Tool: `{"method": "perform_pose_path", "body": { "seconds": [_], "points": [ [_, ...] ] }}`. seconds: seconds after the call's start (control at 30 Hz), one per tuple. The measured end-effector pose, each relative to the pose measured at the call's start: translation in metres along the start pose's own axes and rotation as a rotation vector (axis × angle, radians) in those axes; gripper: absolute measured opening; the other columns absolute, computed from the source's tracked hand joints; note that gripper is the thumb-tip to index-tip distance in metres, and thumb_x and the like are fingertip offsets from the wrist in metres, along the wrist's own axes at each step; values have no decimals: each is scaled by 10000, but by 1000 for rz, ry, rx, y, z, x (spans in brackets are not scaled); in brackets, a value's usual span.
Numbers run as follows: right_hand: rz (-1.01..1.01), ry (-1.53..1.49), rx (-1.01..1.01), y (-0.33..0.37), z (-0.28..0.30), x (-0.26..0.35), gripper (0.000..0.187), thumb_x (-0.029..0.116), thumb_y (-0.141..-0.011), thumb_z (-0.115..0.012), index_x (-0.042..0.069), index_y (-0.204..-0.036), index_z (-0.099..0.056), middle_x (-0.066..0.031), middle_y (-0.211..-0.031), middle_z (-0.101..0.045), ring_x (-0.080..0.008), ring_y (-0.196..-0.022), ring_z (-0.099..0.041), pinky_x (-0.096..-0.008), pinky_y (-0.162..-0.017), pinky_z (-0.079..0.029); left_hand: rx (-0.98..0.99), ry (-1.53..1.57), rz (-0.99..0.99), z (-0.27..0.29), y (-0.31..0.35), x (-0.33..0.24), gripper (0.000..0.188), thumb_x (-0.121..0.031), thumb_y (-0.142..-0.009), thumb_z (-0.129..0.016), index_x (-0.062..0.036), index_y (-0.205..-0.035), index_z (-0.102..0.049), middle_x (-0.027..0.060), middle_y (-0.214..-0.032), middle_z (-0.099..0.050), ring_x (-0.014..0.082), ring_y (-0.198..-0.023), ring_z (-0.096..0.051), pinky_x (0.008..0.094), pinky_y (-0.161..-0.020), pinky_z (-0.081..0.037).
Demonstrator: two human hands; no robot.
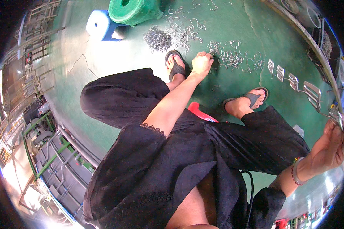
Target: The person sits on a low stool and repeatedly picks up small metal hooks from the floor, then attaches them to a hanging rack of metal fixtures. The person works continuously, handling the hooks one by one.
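The step in hand looks like linking metal plates (312,95) into a chain, with a bent wire hook drawn from the floor (271,42) for each join; that is a judgement from how things lie. The right hand (329,149), out by the floor's right edge, has its grip closed on the end plate (335,116), and the other plates string away from it toward the hooks (231,59), linked one after another. Whether the farthest plate touches the floor I cannot tell. The left hand (202,64) is down between the two sandals (177,71), at the left end of the loose hooks; its grip is narrow, fingers curled in, and I cannot tell whether a hook is pinched there. More hooks lie past it in a dense pile (158,39) and a looser spread, with a green roll (133,10) and a blue roll (102,26) just beyond, toward the floor's far edge. The next move probably calls for the left hand to bring up one hook, free of its neighbours, while the right hand steadies the chain; hooks this tangled could come up in a clump.
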State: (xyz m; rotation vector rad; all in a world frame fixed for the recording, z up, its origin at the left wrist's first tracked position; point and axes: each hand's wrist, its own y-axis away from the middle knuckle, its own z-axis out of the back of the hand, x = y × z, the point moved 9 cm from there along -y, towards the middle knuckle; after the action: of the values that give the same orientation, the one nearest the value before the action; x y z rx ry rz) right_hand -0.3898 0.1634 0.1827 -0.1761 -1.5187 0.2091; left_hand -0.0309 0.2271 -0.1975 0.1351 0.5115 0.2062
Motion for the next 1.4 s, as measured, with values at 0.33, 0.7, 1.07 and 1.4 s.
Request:
{"method": "perform_pose_path", "body": {
  "seconds": [0.33,0.7,1.07,1.4],
  "points": [
    [93,35,-40,3,2,7,93,-62,-828,-542,-105,-891,-596,-170,-820,-608,-208,-686,-529,-296,-610,-421,-32,-83,-40,-15,1,12,115,-117,-761,-584,-24,-824,-561,137,-889,-558,307,-917,-553,417,-742,-493],
    [247,-2,31,-7,-38,25,177,-48,-782,-615,-56,-944,-544,-173,-831,-601,-177,-540,-504,-237,-442,-397,-113,-48,-186,18,-19,-10,191,-92,-741,-601,-106,-931,-606,96,-903,-540,288,-934,-522,400,-795,-465],
    [190,-65,56,-14,-40,15,169,-82,-780,-598,-59,-941,-552,-182,-836,-613,-176,-550,-517,-249,-449,-412,-31,-96,-182,-18,-46,-7,107,-146,-752,-604,-69,-826,-602,119,-927,-567,296,-948,-541,408,-758,-492],
    [217,-18,108,-14,-43,17,139,-40,-808,-591,-39,-944,-561,-138,-723,-595,-146,-494,-479,-233,-424,-396,-30,197,78,12,-47,41,171,-144,-799,-607,-35,-927,-636,164,-824,-635,284,-744,-628,380,-695,-491]
  ]
}}
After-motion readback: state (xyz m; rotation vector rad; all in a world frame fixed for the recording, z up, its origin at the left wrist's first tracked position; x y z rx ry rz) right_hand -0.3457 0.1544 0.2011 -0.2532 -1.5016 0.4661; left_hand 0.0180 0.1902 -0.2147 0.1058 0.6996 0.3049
